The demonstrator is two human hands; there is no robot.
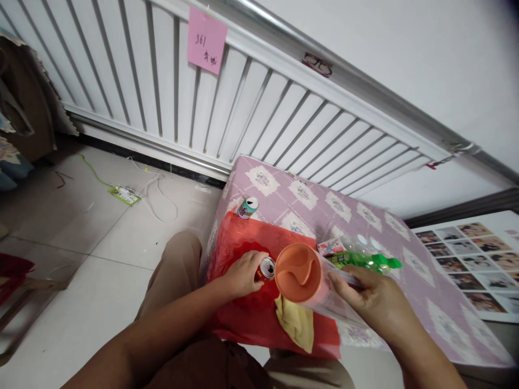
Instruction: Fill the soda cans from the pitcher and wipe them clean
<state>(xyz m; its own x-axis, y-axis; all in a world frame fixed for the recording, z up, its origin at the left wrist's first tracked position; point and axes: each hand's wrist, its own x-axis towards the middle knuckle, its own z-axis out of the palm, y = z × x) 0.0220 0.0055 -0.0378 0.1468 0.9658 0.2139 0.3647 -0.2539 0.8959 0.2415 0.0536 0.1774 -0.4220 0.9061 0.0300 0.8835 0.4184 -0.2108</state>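
Note:
My left hand (243, 274) is wrapped round a red can (266, 268) with an opened silver top, above a red plastic sheet (284, 232). Right beside the can, my right hand (365, 294) grips a clear container (336, 302) whose orange top (298, 273) faces the camera, tilted. Below the orange top a yellow cloth (298, 327) lies on the red sheet. A teal can (248, 207), opened, stands at the sheet's upper left corner.
Clear bottles with green caps (375, 263) lie on the purple patterned tablecloth (365, 216) behind my right hand. A white radiator (162, 70) runs along the wall. A green power strip (124, 195) lies on the floor at left; a photo board (478, 265) stands at right.

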